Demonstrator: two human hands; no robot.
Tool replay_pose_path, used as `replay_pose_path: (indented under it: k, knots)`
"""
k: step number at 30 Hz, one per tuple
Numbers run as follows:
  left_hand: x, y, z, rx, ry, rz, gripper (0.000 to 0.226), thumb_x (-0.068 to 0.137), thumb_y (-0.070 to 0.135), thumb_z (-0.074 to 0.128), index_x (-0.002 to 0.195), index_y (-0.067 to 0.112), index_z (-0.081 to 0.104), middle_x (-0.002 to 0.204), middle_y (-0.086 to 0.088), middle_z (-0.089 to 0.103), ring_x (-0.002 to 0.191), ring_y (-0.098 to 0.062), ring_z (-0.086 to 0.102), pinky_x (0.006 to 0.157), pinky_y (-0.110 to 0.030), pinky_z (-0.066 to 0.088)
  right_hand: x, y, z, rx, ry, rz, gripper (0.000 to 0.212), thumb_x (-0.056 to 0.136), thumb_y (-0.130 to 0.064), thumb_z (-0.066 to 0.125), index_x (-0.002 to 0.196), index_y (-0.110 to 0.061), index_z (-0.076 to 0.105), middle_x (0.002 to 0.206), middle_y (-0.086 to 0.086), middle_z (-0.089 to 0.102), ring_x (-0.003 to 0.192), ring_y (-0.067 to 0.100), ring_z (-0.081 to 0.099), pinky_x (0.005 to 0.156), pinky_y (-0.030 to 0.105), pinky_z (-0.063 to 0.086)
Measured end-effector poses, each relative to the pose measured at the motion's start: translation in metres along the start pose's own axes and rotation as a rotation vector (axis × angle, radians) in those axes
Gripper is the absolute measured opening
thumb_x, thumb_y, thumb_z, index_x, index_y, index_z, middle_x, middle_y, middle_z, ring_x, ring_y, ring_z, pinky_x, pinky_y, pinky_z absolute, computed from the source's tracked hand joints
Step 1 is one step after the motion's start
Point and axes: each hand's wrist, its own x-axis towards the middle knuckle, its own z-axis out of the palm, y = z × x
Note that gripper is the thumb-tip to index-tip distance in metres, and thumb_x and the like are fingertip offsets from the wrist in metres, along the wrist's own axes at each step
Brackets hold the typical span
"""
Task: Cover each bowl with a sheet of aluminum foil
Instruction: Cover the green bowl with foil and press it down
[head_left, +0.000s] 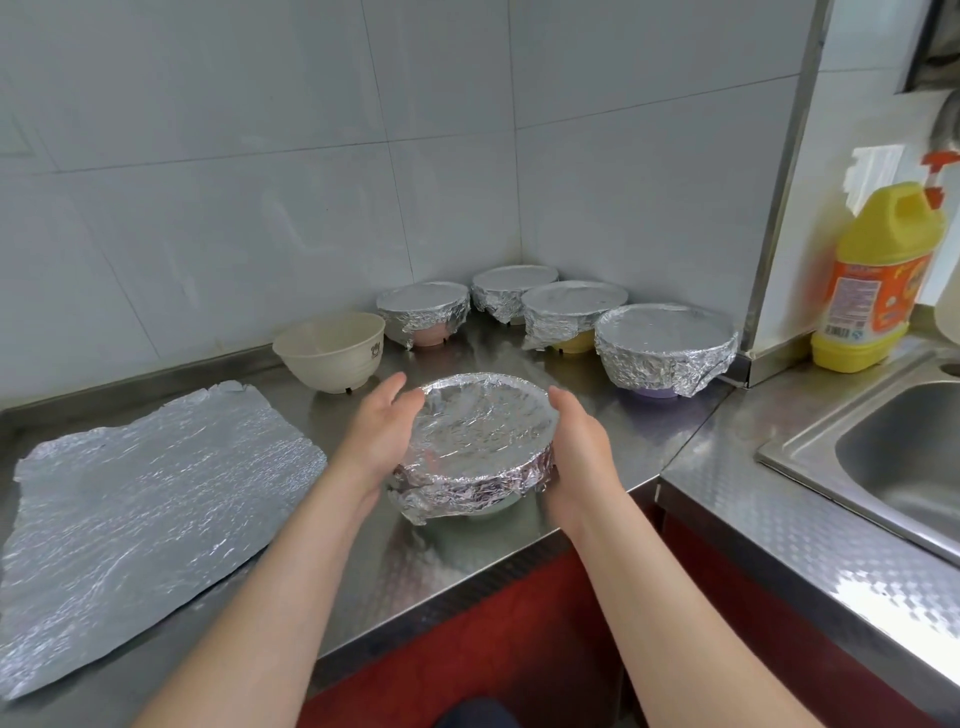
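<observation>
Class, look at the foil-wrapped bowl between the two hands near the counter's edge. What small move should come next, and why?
Probably slide the foil-wrapped bowl back beside the four covered bowls. Its foil already hugs the rim, the left hand and right hand press its sides, and the cream bowl is bare, with a loose foil sheet waiting.

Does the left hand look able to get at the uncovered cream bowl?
Likely yes. The cream bowl stands close beyond the left hand, with only bare counter between. The hand, pressed against the foil-covered bowl, would need to leave it.
</observation>
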Motion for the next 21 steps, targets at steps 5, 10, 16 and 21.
replay_pose_path:
  k: [5, 10, 16, 21]
  knots:
    - [-0.004, -0.002, 0.011, -0.035, 0.064, 0.042, 0.041, 0.103, 0.013, 0.036, 0.142, 0.005, 0.042, 0.148, -0.002, 0.041, 0.137, -0.013, 0.035, 0.106, -0.017, 0.021, 0.005, 0.005, 0.01, -0.039, 0.084, -0.056, 0.038, 0.091, -0.026, 0.037, 0.097, 0.011, 0.042, 0.095, -0.002, 0.041, 0.087, 0.016, 0.038, 0.079, 0.034, 0.039]
    - [-0.009, 0.003, 0.013, -0.078, 0.054, 0.03, 0.032, 0.103, 0.021, 0.037, 0.13, 0.013, 0.053, 0.134, 0.004, 0.051, 0.129, -0.013, 0.04, 0.096, -0.01, 0.023, 0.008, 0.001, 0.011, -0.056, 0.074, -0.024, 0.031, 0.09, -0.028, 0.038, 0.085, 0.001, 0.046, 0.09, 0.005, 0.047, 0.081, 0.021, 0.044, 0.079, 0.035, 0.037]
    - [-0.037, -0.015, -0.001, -0.289, 0.282, -0.023, 0.049, 0.101, 0.026, 0.045, 0.148, 0.018, 0.033, 0.152, 0.004, 0.035, 0.131, -0.006, 0.034, 0.101, -0.022, 0.025, 0.006, -0.019, -0.005, -0.19, 0.029, -0.023, 0.02, 0.094, -0.026, 0.053, 0.108, -0.017, 0.063, 0.122, 0.009, 0.063, 0.117, 0.029, 0.057, 0.083, 0.034, 0.043]
    - [-0.071, -0.041, 0.023, -0.739, 0.424, -0.23, 0.05, 0.099, 0.028, 0.05, 0.146, 0.02, 0.037, 0.149, 0.009, 0.039, 0.134, -0.007, 0.037, 0.108, -0.026, 0.027, 0.019, -0.04, -0.007, -0.225, -0.102, -0.006, 0.027, 0.085, -0.027, 0.063, 0.11, -0.016, 0.064, 0.116, 0.01, 0.066, 0.108, 0.028, 0.062, 0.095, 0.041, 0.049]
